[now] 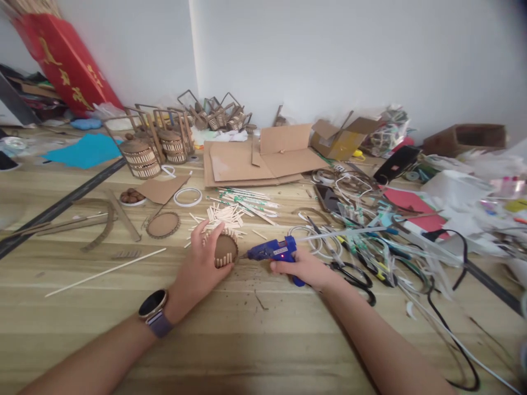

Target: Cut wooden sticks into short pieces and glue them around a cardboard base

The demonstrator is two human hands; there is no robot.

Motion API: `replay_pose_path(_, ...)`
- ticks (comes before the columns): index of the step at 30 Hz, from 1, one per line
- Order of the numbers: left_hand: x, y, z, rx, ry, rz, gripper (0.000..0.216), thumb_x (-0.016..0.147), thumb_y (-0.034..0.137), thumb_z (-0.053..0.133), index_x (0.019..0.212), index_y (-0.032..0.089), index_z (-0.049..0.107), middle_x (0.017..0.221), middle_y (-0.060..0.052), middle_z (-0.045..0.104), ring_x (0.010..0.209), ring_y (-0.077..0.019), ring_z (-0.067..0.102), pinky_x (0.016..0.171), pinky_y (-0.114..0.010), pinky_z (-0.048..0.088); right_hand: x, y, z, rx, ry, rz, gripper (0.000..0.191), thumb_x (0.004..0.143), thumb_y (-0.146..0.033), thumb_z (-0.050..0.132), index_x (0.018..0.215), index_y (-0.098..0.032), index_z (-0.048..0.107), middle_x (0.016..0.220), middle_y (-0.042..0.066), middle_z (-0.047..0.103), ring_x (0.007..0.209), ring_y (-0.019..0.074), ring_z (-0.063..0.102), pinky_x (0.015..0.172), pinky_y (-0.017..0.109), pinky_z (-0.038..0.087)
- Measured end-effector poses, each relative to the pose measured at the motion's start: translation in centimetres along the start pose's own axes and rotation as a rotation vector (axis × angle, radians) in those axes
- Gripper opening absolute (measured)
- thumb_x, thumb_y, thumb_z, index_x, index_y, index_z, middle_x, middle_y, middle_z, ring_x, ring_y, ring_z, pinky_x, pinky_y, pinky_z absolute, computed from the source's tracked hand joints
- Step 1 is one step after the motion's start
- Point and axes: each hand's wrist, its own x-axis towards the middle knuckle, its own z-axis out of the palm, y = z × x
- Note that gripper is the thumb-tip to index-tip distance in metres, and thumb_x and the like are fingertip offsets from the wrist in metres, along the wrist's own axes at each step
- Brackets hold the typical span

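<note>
My left hand (205, 253) curls around a small round cardboard base (226, 247) whose rim carries short upright wooden sticks. Its fingers and thumb grip the left and near sides. In my right hand (308, 267) is a blue hot glue gun (272, 250) with a red light lit and a clear glue stick (341, 233) out of its back. The gun's nozzle points left and sits close to the base's right rim; I cannot tell whether they touch. Behind the left hand lies a pile of short cut sticks (226, 215), with longer sticks in green-printed wrappers (251, 202) beyond.
Finished little stick baskets (140, 159) stand at the back left. A round cardboard disc (163, 225), white rings (188, 196) and a long stick (105, 272) lie left. Flat cardboard (242, 164) is at the back. Scissors (354, 277), pliers (381, 269) and cables (448, 323) crowd the right.
</note>
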Motion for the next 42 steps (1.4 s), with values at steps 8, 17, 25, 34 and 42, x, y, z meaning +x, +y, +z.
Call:
replay_pose_path(8, 0.1, -0.1, -0.1, -0.003, -0.006, -0.009, 0.083, 0.073, 0.022, 0.073, 0.143, 0.026, 0.028, 0.145, -0.016, 0.022, 0.139, -0.037, 0.031, 0.11, -0.056, 0.037, -0.3, -0.6, -0.1, -0.03, -0.017, -0.009, 0.028, 0.069, -0.043, 0.074, 0.079, -0.018, 0.072, 0.066, -0.002, 0.063, 0.063, 0.0129, 0.054, 0.06, 0.024, 0.044)
replay_pose_path(17, 0.1, 0.3, -0.1, -0.024, -0.021, -0.025, 0.082, 0.072, 0.019, 0.073, 0.142, 0.025, 0.03, 0.146, -0.015, 0.023, 0.141, -0.0344, 0.029, 0.113, -0.051, 0.034, -0.4, -0.8, 0.3, -0.083, -0.019, -0.033, 0.045, 0.074, -0.053, 0.07, 0.102, -0.018, 0.074, 0.066, -0.001, 0.063, 0.058, 0.0137, 0.051, 0.056, 0.026, 0.043)
replay_pose_path(25, 0.2, 0.4, -0.3, -0.056, -0.043, -0.036, 0.084, 0.072, 0.017, 0.072, 0.143, 0.025, 0.028, 0.148, -0.014, 0.02, 0.14, -0.0324, 0.03, 0.116, -0.05, 0.031, -0.5, -0.7, 1.0, -0.184, 0.022, -0.104, 0.047, 0.078, -0.053, 0.066, 0.112, -0.021, 0.072, 0.111, 0.008, 0.075, 0.101, 0.0295, 0.067, 0.093, 0.045, 0.051)
replay_pose_path(34, 0.4, 0.7, -0.6, -0.073, -0.091, -0.074, 0.083, 0.072, 0.017, 0.073, 0.142, 0.025, 0.029, 0.148, -0.015, 0.021, 0.142, -0.0346, 0.027, 0.116, -0.051, 0.031, -0.3, 0.3, 1.2, -0.32, 0.029, -0.102, 0.047, 0.081, -0.052, 0.063, 0.113, -0.019, 0.071, 0.117, 0.011, 0.074, 0.112, 0.0333, 0.065, 0.1, 0.052, 0.049)
replay_pose_path(42, 0.4, 0.8, -0.8, -0.078, -0.112, -0.082, 0.083, 0.073, 0.018, 0.073, 0.143, 0.023, 0.029, 0.149, -0.016, 0.02, 0.143, -0.0343, 0.027, 0.116, -0.051, 0.031, -0.1, 0.5, 1.5, -0.397, 0.043, -0.133, 0.048, 0.082, -0.052, 0.059, 0.115, -0.02, 0.07, 0.118, 0.01, 0.074, 0.11, 0.0331, 0.067, 0.099, 0.051, 0.05)
